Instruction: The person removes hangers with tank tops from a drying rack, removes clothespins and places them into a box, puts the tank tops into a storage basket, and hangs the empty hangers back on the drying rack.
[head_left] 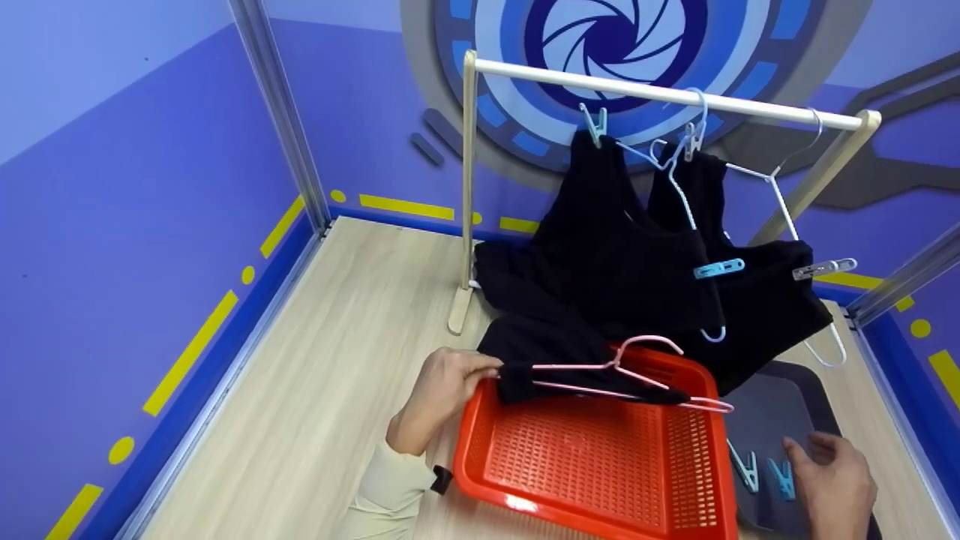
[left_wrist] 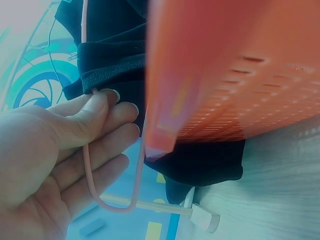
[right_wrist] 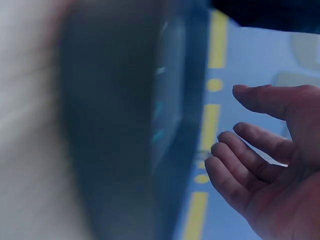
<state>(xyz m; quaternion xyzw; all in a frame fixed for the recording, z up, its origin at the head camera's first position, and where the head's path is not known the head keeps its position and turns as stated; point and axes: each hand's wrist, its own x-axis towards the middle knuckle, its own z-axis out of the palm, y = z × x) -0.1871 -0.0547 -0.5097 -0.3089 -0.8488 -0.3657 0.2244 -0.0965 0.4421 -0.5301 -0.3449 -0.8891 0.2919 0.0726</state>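
Observation:
My left hand pinches the end of a pink hanger together with the edge of a black garment. In the left wrist view, thumb and forefinger meet on the garment's hem, and the looped hanger end hangs past the fingers. The garment and hanger lie over the far part of a red basket. Over a dark grey tray, my right hand is relaxed and holds nothing. Beside its thumb are a blue clothespin and a pale green clothespin.
Behind the basket stands a rack with a white rail. Two black tops hang from it on a blue hanger and a white hanger, clipped with clothespins. Blue walls enclose the wooden table.

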